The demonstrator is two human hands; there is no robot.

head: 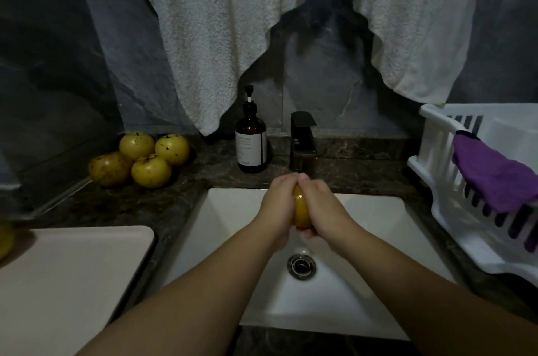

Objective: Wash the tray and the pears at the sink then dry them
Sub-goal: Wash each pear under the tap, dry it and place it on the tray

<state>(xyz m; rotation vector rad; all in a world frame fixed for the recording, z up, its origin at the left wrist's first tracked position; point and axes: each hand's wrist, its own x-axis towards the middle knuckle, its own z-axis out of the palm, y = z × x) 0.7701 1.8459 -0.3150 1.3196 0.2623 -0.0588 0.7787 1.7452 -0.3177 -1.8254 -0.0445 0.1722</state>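
Observation:
A yellow pear point(301, 210) is pressed between my left hand point(279, 204) and my right hand point(320, 207), over the white sink point(227, 227) just in front of the dark faucet point(302, 143). Both palms close around the fruit, so only a narrow strip of it shows. Several more yellow pears point(145, 159) lie in a cluster on the dark counter at the back left. A pale tray point(72, 283) rests on the counter left of the sink. Part of another pear point(5, 239) shows at the left edge.
A brown pump soap bottle point(251, 137) stands left of the faucet. A white dish rack point(471, 210) with a purple cloth point(495, 175) draped over it sits on the right. White towels point(233, 21) hang above the counter. The drain point(301, 265) lies below my hands.

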